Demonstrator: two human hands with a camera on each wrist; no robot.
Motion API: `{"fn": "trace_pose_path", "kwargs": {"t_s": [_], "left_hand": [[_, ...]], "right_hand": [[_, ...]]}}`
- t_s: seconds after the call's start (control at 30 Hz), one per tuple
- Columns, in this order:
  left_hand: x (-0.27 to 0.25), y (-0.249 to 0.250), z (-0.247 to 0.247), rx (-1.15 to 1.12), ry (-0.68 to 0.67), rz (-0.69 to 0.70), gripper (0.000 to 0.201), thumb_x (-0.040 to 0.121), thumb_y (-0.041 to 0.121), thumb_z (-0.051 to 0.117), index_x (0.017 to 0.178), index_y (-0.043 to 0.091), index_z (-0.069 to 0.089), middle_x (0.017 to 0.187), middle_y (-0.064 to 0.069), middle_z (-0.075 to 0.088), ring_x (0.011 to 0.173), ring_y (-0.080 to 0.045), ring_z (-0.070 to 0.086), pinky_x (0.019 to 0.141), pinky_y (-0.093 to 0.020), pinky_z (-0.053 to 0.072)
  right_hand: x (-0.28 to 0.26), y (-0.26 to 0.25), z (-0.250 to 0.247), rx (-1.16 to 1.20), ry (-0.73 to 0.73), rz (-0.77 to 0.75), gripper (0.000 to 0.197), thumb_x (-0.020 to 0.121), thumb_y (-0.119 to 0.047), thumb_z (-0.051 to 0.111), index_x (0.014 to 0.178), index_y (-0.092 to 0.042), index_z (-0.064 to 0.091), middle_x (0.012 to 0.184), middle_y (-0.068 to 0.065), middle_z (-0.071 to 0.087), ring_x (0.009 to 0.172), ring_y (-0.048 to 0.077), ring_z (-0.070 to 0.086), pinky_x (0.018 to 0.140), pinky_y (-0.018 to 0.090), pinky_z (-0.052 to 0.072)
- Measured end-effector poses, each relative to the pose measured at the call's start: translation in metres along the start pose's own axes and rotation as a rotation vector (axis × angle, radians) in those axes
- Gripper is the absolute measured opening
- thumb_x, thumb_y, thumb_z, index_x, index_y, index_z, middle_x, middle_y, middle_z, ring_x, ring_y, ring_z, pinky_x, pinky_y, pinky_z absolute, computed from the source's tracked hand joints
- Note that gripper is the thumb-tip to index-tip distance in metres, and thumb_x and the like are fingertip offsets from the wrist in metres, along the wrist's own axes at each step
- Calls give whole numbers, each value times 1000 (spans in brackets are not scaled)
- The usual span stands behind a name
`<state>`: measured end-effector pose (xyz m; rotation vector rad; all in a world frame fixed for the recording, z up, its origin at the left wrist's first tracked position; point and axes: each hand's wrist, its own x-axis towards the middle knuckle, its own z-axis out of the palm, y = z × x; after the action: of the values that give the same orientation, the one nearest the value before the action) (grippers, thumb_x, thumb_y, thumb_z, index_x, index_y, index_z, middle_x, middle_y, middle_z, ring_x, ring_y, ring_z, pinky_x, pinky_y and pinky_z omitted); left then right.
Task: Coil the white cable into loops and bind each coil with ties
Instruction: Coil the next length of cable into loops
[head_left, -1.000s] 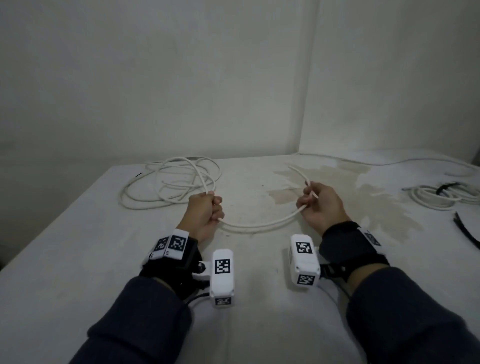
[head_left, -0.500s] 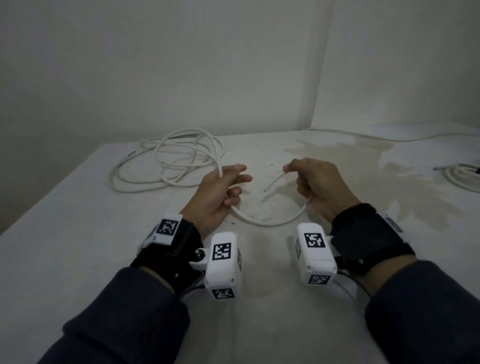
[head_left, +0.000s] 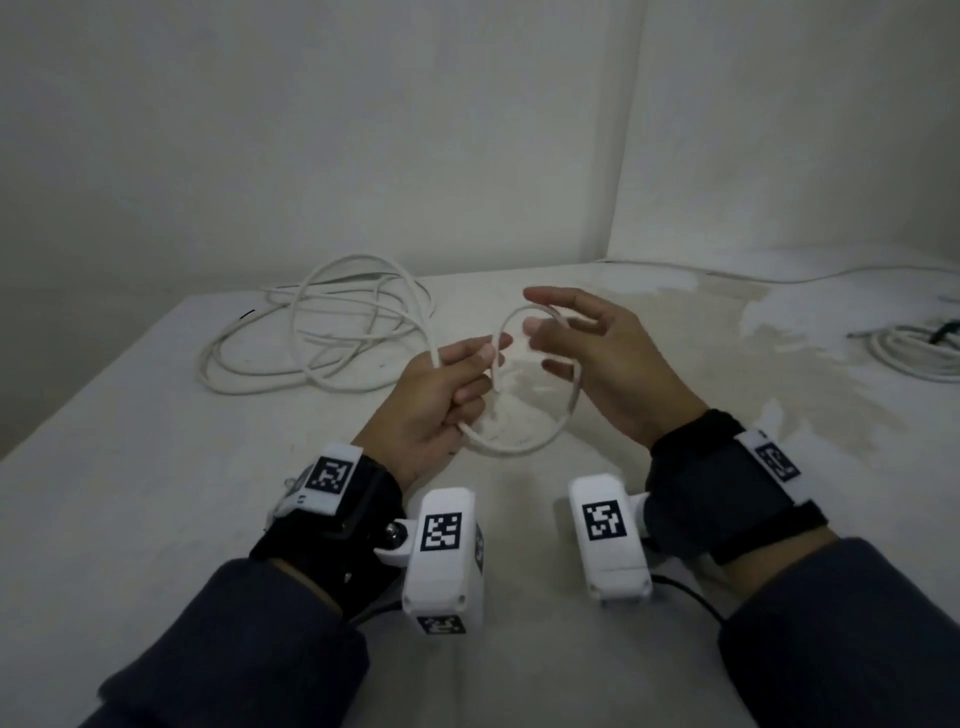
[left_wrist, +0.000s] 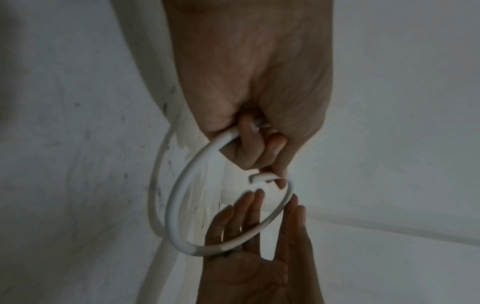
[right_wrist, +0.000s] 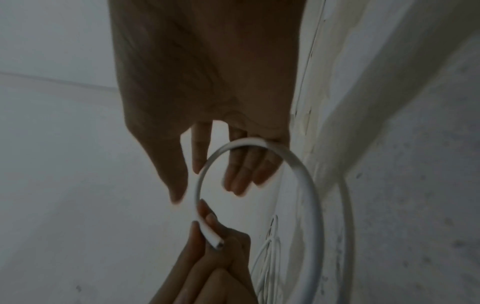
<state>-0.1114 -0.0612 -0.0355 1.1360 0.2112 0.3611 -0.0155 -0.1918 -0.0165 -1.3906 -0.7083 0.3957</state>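
White walls are meeting in a corner behind a pale, stained tabletop (head_left: 130, 519), and just above its middle the first loop of the white cable (head_left: 519, 447) is hanging between the two hands. The left hand (head_left: 431, 410) is gripping the cable where the loop closes, thumb and curled fingers pinching the cut end (right_wrist: 214, 241) against the running length, probably so the ring is not springing apart. The right hand (head_left: 613, 364) is standing at the loop's 3 o'clock side with fingers spread and relaxed; the cable is passing across them, and it is steadying the curve rather than clasping it. From the left fist the cable is trailing off toward 10 o'clock into a loose pile (head_left: 322, 332) on the table, slack waiting to be drawn in. At far 3 o'clock a second white bundle (head_left: 914, 353) is lying, a dark strap on it; whether it is bound I cannot tell.
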Motion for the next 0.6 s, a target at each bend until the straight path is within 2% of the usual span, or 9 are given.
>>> {"fn": "trace_pose_path", "kwargs": {"t_s": [0.07,0.13,0.2,0.23,0.37,0.47,0.53,0.6], "left_hand": [[1,0,0,-123,38,9,17,96,6,45,97,3,62,53,4,41,32,-2,29,31,-10,19],[2,1,0,-215,44,16,18,96,9,44,97,6,62,45,7,35,32,-3,29,32,-10,18],[2,2,0,-264,45,29,17,94,8,45,96,7,62,45,7,35,32,-3,29,33,-10,18],[3,2,0,-263,48,35,17,94,7,45,96,7,62,48,6,39,33,-3,30,33,-10,18],[2,-2,-1,-162,50,30,18,95,3,46,101,7,63,69,2,49,39,-2,32,36,-9,22],[1,-3,-1,-58,48,17,20,94,1,48,105,7,64,72,4,59,43,-2,35,38,-10,25],[0,-2,-1,-32,52,7,22,93,-1,49,107,5,64,73,4,64,43,-1,35,37,-10,24],[-1,0,0,-32,84,-6,19,92,0,51,105,4,65,68,5,59,42,-2,32,36,-11,20]], "right_hand": [[-2,0,2,-23,-119,87,63,71,-15,80,125,-38,56,105,8,65,96,15,64,83,33,53],[-5,1,6,-41,-182,149,93,61,-16,84,136,-48,39,121,14,57,108,21,60,81,37,57],[-7,2,12,1,-182,167,105,64,-8,84,143,-48,27,114,17,58,108,23,60,75,37,59],[-7,3,13,33,-167,152,103,67,-3,82,144,-44,27,108,17,62,103,23,63,73,36,59],[-9,5,12,132,-121,111,82,71,8,76,134,-32,44,95,16,71,85,25,72,69,33,58],[-7,7,9,137,-102,129,75,71,12,74,127,-31,50,105,20,66,76,25,71,65,32,57],[-6,8,8,91,-95,155,73,72,13,73,126,-31,52,112,20,63,76,26,70,67,34,59],[-5,10,8,-2,-145,183,74,71,15,71,126,-31,53,108,19,63,79,27,67,72,39,59]]}}
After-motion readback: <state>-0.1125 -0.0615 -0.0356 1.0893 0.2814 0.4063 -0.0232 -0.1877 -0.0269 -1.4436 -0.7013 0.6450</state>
